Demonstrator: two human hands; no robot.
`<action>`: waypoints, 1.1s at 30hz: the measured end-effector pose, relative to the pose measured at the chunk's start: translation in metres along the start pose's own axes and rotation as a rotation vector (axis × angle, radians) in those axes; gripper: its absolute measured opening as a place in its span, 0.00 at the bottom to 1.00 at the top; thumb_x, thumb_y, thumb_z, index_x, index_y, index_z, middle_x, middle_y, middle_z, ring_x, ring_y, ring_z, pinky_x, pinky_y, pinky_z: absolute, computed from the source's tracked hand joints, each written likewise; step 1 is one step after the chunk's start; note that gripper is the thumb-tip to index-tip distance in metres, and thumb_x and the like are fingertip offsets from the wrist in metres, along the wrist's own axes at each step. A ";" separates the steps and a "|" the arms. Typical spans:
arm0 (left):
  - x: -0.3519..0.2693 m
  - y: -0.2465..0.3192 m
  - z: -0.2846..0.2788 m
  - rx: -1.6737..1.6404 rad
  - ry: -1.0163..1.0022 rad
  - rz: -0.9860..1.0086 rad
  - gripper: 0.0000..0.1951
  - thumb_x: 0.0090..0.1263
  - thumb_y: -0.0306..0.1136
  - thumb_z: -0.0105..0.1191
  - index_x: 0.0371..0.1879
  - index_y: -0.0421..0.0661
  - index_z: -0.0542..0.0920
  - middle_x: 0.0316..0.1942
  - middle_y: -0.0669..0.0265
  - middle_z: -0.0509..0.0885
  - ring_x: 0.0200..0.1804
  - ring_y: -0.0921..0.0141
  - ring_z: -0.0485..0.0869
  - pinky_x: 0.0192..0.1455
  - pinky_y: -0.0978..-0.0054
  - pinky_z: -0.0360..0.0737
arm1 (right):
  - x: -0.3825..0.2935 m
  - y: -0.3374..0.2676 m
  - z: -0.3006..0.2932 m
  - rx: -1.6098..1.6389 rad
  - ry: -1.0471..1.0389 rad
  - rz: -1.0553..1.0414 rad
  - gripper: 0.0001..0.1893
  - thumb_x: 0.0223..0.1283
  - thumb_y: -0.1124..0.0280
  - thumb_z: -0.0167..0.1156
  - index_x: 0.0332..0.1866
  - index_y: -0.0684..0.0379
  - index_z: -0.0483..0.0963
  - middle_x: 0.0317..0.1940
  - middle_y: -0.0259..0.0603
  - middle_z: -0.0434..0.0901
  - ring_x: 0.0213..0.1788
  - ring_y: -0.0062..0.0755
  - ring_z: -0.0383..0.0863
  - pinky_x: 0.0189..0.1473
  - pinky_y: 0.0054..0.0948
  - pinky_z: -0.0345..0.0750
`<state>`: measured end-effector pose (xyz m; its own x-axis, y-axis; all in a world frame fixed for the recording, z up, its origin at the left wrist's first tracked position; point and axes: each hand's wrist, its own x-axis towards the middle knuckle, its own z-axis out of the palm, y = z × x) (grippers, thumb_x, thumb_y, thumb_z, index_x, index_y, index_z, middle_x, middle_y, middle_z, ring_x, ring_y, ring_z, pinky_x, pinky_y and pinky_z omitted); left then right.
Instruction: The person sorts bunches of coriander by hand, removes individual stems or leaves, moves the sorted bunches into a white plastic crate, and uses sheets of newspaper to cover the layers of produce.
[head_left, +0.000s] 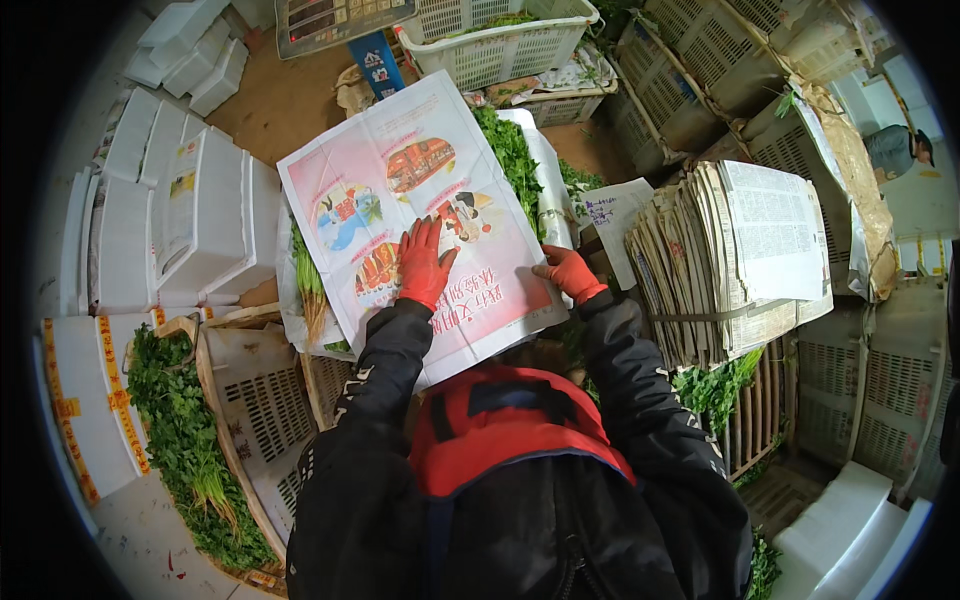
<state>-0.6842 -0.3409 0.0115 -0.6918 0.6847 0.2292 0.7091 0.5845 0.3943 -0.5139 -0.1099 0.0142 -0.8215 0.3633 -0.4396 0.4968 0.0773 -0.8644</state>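
A printed newspaper sheet (382, 180) lies over a white foam box (551, 180) of leafy greens (510, 161). Greens with pale stems and brownish roots (307, 281) stick out past its left edge. My left hand (424, 262), in a red-orange glove, rests palm down on the middle of the sheet, fingers a little apart and holding nothing. At the sheet's right edge is my right hand (571, 276), gloved alike, its thumb tip on the paper. Whether its other fingers pinch the edge from below is hidden.
Right of the box stands a strapped stack of newspapers (720, 262). A plastic crate of greens (169, 420) is at lower left, with foam boxes (202, 202) above. Ahead are a scale (330, 22) and a white crate (502, 56). A person (896, 150) is at far right.
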 end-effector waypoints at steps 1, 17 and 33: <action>-0.004 -0.006 0.005 0.007 0.005 0.000 0.31 0.64 0.44 0.56 0.64 0.45 0.65 0.63 0.55 0.68 0.68 0.56 0.63 0.70 0.54 0.56 | -0.001 -0.003 0.001 0.029 -0.114 0.078 0.25 0.53 0.69 0.67 0.56 0.66 0.72 0.36 0.38 0.81 0.32 0.24 0.79 0.35 0.26 0.76; -0.007 0.093 -0.009 -0.469 -0.203 -0.306 0.18 0.60 0.47 0.59 0.36 0.44 0.80 0.31 0.56 0.83 0.34 0.57 0.82 0.36 0.62 0.77 | -0.036 -0.004 0.027 -0.459 0.299 -0.117 0.25 0.43 0.48 0.68 0.29 0.65 0.78 0.24 0.55 0.79 0.28 0.52 0.79 0.32 0.39 0.75; 0.004 -0.094 -0.228 -0.988 0.008 -0.444 0.12 0.67 0.33 0.55 0.45 0.40 0.79 0.32 0.64 0.83 0.33 0.74 0.80 0.35 0.76 0.75 | -0.104 -0.137 -0.082 -0.163 0.441 -0.385 0.13 0.59 0.65 0.62 0.36 0.67 0.80 0.25 0.41 0.82 0.27 0.25 0.78 0.33 0.27 0.74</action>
<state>-0.7846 -0.4925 0.1778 -0.8633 0.4934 -0.1061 -0.0253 0.1677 0.9855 -0.4741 -0.0822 0.1983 -0.7742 0.6291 0.0697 0.2523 0.4077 -0.8776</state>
